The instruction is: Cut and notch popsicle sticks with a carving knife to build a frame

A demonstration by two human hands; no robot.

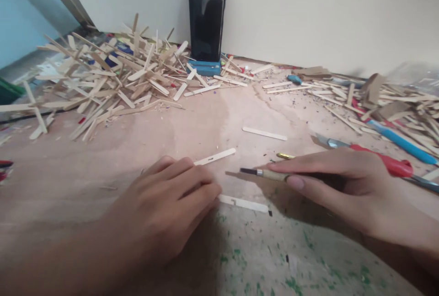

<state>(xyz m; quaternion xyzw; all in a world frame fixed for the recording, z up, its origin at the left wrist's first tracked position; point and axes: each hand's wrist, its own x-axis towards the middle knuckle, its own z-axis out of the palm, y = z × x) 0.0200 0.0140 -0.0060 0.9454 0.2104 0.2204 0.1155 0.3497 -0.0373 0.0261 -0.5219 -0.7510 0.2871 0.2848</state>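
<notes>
Fingers together and curled, my left hand (174,200) rests on the tabletop over one end of a wooden craft stick (245,203). The stick's uncovered end points right and has a small notch-like mark in it. A second craft stick (219,154), with a dark slot-like mark, lies just beyond my left fingertips; its near end is hidden by the hand. My right hand (343,186) grips a small carving chisel (270,174) by its wooden handle. The dark blade points left, above the table, apart from both sticks.
A large heap of craft sticks (137,69) lies at the back left, another pile (394,104) at the right. A black post (206,17) stands at the back. Beside my right hand lie a red-handled knife (394,161), a blue-handled tool (401,140) and a loose stick (264,133).
</notes>
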